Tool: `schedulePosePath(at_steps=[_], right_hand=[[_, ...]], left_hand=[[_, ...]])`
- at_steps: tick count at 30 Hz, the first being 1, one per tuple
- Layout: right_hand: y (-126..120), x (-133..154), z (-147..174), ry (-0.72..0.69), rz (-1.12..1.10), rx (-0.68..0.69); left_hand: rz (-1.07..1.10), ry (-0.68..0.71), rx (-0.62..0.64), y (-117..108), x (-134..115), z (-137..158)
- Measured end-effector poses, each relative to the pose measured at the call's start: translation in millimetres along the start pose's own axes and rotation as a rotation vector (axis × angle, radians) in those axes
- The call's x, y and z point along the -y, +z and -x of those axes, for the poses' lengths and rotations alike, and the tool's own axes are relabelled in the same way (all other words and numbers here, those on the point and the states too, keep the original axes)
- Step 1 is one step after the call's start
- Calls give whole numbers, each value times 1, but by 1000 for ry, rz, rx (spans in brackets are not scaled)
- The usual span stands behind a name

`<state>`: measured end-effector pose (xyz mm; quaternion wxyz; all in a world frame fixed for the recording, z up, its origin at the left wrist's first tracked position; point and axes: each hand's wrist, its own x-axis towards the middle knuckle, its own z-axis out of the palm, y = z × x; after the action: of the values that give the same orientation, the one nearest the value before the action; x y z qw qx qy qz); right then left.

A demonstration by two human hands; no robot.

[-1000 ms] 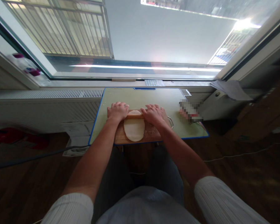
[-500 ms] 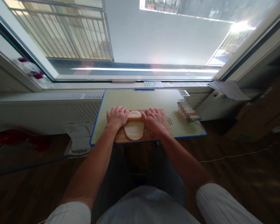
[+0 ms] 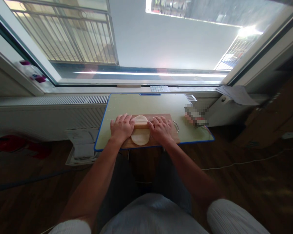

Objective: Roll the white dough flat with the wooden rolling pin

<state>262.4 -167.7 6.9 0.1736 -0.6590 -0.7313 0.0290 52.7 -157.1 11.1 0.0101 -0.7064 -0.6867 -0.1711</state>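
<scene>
A wooden rolling pin (image 3: 141, 125) lies crosswise over a flat, pale, rounded sheet of dough (image 3: 140, 137). My left hand (image 3: 122, 127) covers the pin's left end, fingers bent over it. Its right end is under my right hand (image 3: 161, 127), which presses down in the same way. Most of the pin is hidden by the hands; only the middle stretch shows. Dough sticks out both beyond the pin and on my side of it. Beneath everything is a wooden cutting board (image 3: 172, 139) with a metal handle (image 3: 176, 126) at its right.
The board rests on a small pale-green table (image 3: 127, 101) with a blue edge. A blurred-out item (image 3: 197, 116) sits on the table's right. Behind are a radiator (image 3: 63, 100) and a window sill. A bottle (image 3: 32, 71) stands at the window's left; a white cable (image 3: 234, 165) crosses the floor.
Both hands and the rolling pin have come slightly closer to me across the dough. The camera view has shifted a little.
</scene>
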Motion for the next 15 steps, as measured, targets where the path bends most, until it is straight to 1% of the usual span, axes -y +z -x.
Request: schedulePosePath(at_steps=[6, 15], right_hand=[[10, -4, 15, 4, -22, -56], [7, -5, 41, -40, -51, -90]], left_hand=[[-12, 35, -26, -1, 1, 14], [57, 27, -17, 0, 4, 38]])
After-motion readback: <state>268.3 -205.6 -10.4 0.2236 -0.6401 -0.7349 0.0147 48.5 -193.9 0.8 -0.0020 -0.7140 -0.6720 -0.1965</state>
